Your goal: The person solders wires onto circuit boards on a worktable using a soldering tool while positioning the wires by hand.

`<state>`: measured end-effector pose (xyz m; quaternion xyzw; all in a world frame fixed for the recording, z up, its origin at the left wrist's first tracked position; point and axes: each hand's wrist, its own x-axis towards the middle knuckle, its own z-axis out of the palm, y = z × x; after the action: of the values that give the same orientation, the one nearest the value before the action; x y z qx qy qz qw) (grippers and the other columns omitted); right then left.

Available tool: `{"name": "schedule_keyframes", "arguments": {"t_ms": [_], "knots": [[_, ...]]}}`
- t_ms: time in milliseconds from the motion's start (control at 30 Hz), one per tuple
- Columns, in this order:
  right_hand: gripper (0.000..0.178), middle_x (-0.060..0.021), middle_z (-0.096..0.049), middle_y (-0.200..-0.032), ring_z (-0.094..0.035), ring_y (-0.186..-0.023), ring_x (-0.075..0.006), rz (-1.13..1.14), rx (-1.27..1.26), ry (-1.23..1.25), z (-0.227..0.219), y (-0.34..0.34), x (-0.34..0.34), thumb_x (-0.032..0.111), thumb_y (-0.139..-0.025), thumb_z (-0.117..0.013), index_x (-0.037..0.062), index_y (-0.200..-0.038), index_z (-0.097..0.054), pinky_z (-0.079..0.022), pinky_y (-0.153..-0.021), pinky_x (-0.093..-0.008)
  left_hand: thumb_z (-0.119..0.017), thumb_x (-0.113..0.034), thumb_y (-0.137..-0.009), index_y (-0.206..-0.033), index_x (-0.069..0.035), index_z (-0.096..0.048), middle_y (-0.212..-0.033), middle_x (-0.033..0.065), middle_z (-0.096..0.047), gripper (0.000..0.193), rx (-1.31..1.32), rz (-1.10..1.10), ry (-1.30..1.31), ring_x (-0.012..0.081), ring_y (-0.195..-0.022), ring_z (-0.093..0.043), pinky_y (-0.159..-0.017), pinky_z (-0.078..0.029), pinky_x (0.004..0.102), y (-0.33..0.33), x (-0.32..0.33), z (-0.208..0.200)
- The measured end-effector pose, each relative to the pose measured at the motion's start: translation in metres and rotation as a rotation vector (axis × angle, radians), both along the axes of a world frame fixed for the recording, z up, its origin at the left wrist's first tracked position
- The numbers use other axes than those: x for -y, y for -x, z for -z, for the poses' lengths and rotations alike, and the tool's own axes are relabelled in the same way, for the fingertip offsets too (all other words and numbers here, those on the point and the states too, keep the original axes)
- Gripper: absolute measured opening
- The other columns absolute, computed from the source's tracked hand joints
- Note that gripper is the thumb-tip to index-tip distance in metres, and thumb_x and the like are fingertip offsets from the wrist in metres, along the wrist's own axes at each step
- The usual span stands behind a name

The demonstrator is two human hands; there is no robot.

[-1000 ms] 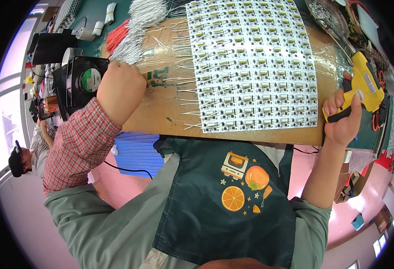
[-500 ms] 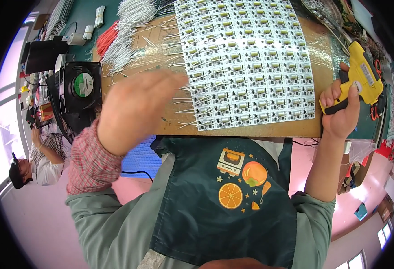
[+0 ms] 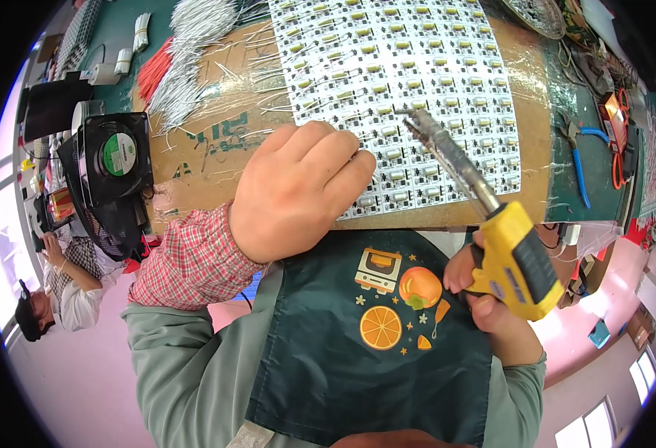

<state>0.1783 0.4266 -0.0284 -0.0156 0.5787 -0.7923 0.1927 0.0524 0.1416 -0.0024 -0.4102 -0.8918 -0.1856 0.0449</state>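
A large white panel of small circuit boards (image 3: 395, 46) lies on the brown work board (image 3: 531, 89), with thin white wires along its left side. My left hand (image 3: 298, 187) is curled over the panel's near left corner, knuckles up. Its fingertips are hidden beneath it, so whatever they pinch does not show. My right hand (image 3: 492, 312) grips the handle of a yellow and black soldering gun (image 3: 509, 243) at the table's near edge. The gun's long metal barrel slants up and left, its dark tip above the middle of the panel.
Piles of white wires (image 3: 193, 56) and red wires (image 3: 154, 71) lie at the far left. A black fan (image 3: 117, 157) stands at the left edge. Blue-handled pliers (image 3: 579, 168) and a metal dish (image 3: 539, 16) sit on the right. Another person (image 3: 78, 295) works at far left.
My right hand has brought the soldering gun from the right side inward, its barrel now over the panel. My left hand has moved right to the panel's near left corner.
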Motion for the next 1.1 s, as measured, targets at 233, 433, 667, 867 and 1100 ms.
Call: {"name": "schedule_keyframes", "arguments": {"t_ms": [233, 433, 667, 867, 1100], "knots": [[0.079, -0.0033, -0.05, -0.094, -0.052, -0.084, -0.0157, -0.077, 0.033, -0.002, -0.001, -0.019, -0.008, 0.039, -0.083, -0.078, 0.0049, -0.14, -0.035, -0.046, -0.079, -0.0323, -0.066, -0.001, -0.068, -0.104, -0.003, -0.068, -0.087, 0.007, -0.059, 0.036, 0.001, 0.108, -0.009, 0.0252, -0.079, -0.061, -0.07, -0.05, 0.0375, 0.009, 0.001, 0.009], [0.038, -0.0082, -0.062, -0.082, -0.062, -0.07, -0.0274, -0.031, -0.079, -0.267, -0.004, -0.021, -0.003, 0.039, -0.087, -0.073, 0.0036, -0.096, -0.066, -0.052, -0.063, -0.034, -0.071, 0.001, -0.069, -0.101, -0.003, -0.069, -0.081, 0.0067, -0.057, 0.032, 0.038, 0.125, -0.103, 0.0246, -0.072, -0.059, -0.064, -0.048, 0.0368, 0.013, 0.0, 0.018], [0.032, -0.0047, -0.059, -0.075, -0.06, -0.064, -0.0271, -0.101, -0.131, -0.429, -0.003, -0.022, -0.002, 0.037, -0.087, -0.071, 0.0067, -0.088, -0.063, -0.048, -0.056, -0.0347, -0.072, 0.003, -0.069, -0.099, -0.004, -0.068, -0.082, 0.0062, -0.057, 0.031, 0.103, 0.1, -0.182, 0.0243, -0.072, -0.058, -0.064, -0.048, 0.0364, 0.011, 0.001, 0.023], [0.032, -0.0032, -0.058, -0.072, -0.059, -0.064, -0.026, -0.098, -0.127, -0.477, -0.004, -0.019, 0.0, 0.04, -0.088, -0.069, 0.0113, -0.077, -0.06, -0.046, -0.056, -0.0344, -0.073, 0.002, -0.069, -0.099, -0.003, -0.068, -0.082, 0.0057, -0.056, 0.031, 0.079, 0.08, -0.167, 0.0235, -0.071, -0.057, -0.064, -0.048, 0.0355, 0.009, 0.0, 0.024], [0.035, -0.002, -0.057, -0.07, -0.058, -0.064, -0.0254, -0.075, -0.131, -0.523, -0.005, -0.016, 0.002, 0.042, -0.089, -0.068, 0.0131, -0.073, -0.058, -0.046, -0.058, -0.034, -0.073, 0.002, -0.069, -0.099, -0.003, -0.068, -0.082, 0.0062, -0.056, 0.03, 0.083, 0.08, -0.175, 0.0243, -0.071, -0.057, -0.064, -0.048, 0.0359, 0.01, -0.002, 0.026]]}}
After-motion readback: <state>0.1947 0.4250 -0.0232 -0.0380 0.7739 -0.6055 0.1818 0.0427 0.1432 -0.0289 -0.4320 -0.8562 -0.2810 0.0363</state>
